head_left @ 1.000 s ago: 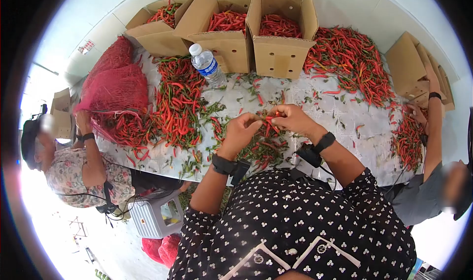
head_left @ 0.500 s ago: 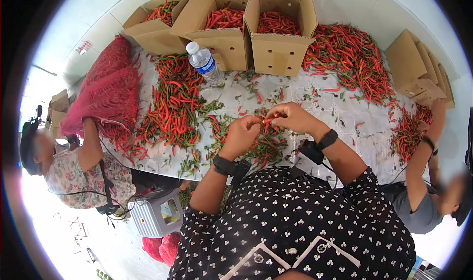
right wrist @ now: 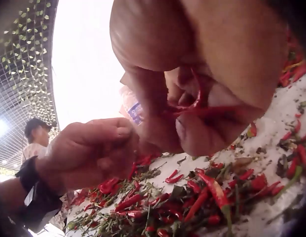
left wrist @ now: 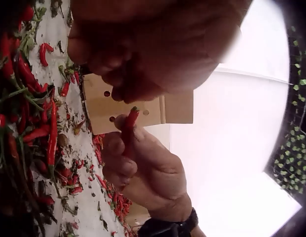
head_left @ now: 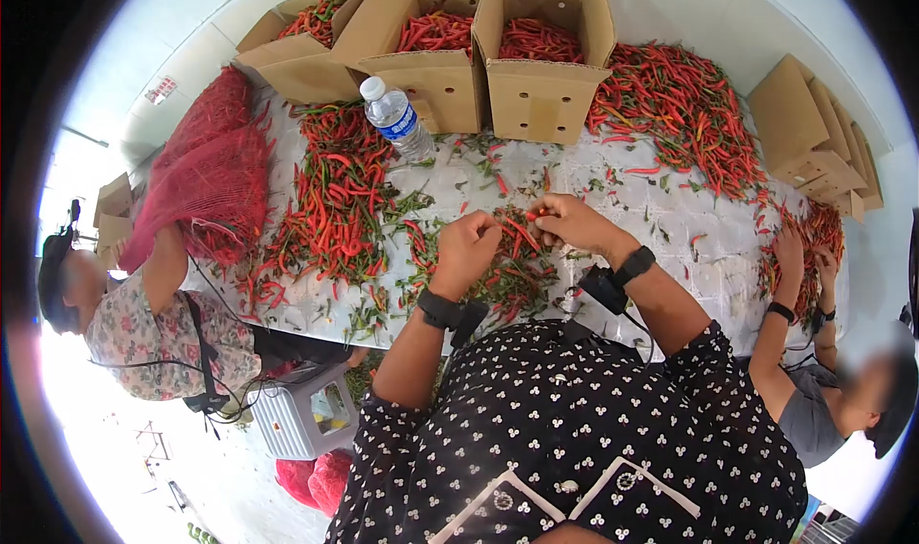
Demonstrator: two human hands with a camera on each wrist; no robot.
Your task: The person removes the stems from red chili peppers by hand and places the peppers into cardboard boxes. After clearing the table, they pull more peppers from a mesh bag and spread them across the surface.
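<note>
We look down on a long white table strewn with green stems and stray pods. On its far right side lies the biggest heap of red chillies. To the left, a second heap, mixed red and green, runs beside a red mesh sack. Three open cardboard boxes stand along the far edge with chillies in them, and a water bottle sits just in front of them. Two other people work at the table's ends, one in a floral blouse on the left and one in a grey top on the right.

Nearer to us, a small pile of red and green pods lies below the two hands. The right hand is held just above this pile with its fingers curled, pinching a red chilli between thumb and fingertips. From the left wrist we see the pod standing up out of that grip, its green stem end pointing towards the other hand. The left hand hovers just beside the right one with its fingers curled inward and its fingertips very close to the stem end. We cannot tell whether they touch it or hold anything.
</note>
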